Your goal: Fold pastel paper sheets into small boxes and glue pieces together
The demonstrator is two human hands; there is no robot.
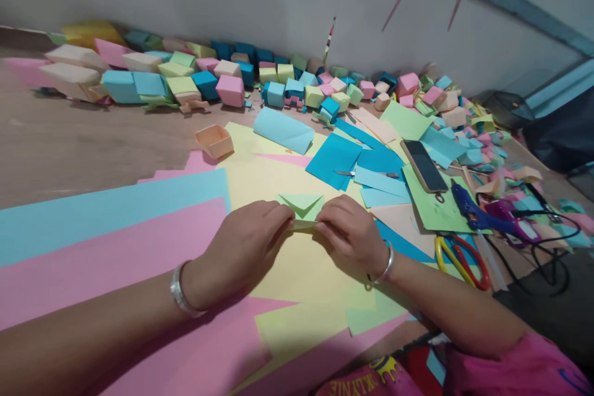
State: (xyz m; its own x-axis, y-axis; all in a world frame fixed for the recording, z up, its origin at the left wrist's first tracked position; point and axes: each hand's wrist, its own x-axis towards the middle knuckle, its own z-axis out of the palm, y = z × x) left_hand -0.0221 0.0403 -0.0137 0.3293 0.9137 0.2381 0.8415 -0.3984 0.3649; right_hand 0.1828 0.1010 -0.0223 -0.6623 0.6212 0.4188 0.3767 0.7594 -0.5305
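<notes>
A small light green paper piece (302, 208), partly folded with a V-shaped flap at its far end, lies between my hands over a yellow sheet (297, 272). My left hand (250, 241) pinches the left end of its near folded edge. At the right end of that same edge, my right hand (348, 232) grips with thumb and fingers. The fold between the fingertips is narrow and runs level. My palms hide part of the sheet below. Each wrist wears a silver bangle.
Folded paper boxes (231, 91) line the wall. An open peach paper box (214, 141) sits left of centre. To the right lie a phone (424, 166), a blue glue gun (477, 207), scissors (461, 263), and paper scraps. Large pink sheets (139, 272) spread at left.
</notes>
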